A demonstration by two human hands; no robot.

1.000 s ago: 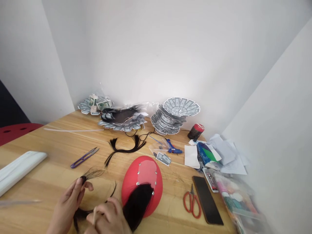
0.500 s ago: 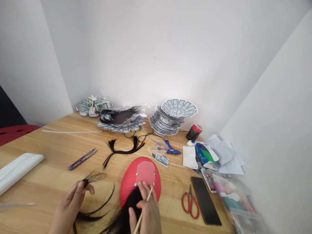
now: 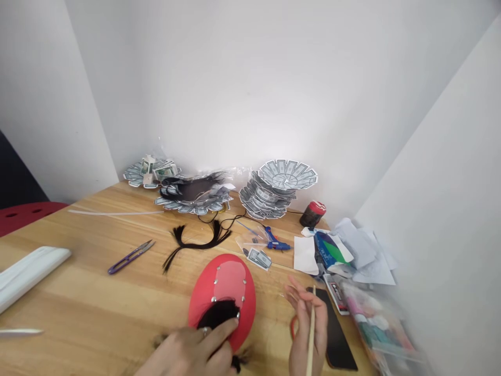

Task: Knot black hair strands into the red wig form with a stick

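Note:
A red dome-shaped form (image 3: 198, 290) with a paler pink panel and silver studs stands on the table in front of me. Black hair (image 3: 219, 312) covers its near side. My left hand (image 3: 199, 352) lies over that hair, fingers bent and a fingertip pressed near a stud. Another black tuft (image 3: 238, 361) pokes out under the hand; its other end is hidden. To the right of the dome, my right hand (image 3: 307, 324) is raised off it, holding a thin wooden stick (image 3: 311, 339) roughly upright.
Purple thread snips (image 3: 131, 257) and a tied black hair strip (image 3: 198, 243) lie beyond the dome. Farther back are a blue glue gun (image 3: 276, 240) and stacked printed-paper bowls (image 3: 287, 175). A phone (image 3: 340, 339), papers (image 3: 356, 243) and a plastic bag (image 3: 381, 326) line the right side.
My right hand has left the dome and moved right with the stick, now covering most of the red-handled scissors. My left hand has come from the left onto the hair on the dome.

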